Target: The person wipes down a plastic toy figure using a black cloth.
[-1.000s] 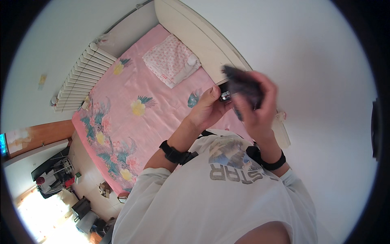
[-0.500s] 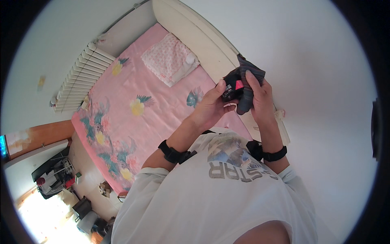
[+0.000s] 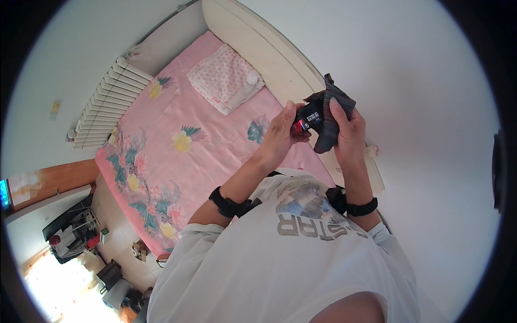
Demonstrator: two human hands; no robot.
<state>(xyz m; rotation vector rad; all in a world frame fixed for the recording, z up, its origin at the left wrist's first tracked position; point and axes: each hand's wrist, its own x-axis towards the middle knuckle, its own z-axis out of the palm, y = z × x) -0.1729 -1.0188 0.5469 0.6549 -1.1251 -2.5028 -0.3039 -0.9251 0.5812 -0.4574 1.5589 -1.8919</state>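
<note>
Up against the headboard side of the bed, both hands are raised close together. My left hand (image 3: 278, 132) is closed on a small black pack (image 3: 311, 116) with a red end and white print; its thumb and fingers pinch the red end. The pack's other end goes behind or into a dark grey striped cloth pouch (image 3: 333, 121), and I cannot tell which. My right hand (image 3: 350, 131) grips that pouch, thumb on its front face and fingers behind. A loose corner of the cloth sticks up above the thumb. Both wrists wear black straps.
A bed with a pink floral sheet (image 3: 215, 156) lies beneath and to the left. On it rests a folded pink-and-white blanket (image 3: 225, 78). A cream headboard (image 3: 264, 40) runs behind. A white radiator (image 3: 110, 99) stands at far left, and a white wall (image 3: 431, 107) rises at right.
The pack has turned in my left hand, so its printed black face and red end show now. My left hand has shifted slightly left, and the pouch slightly right.
</note>
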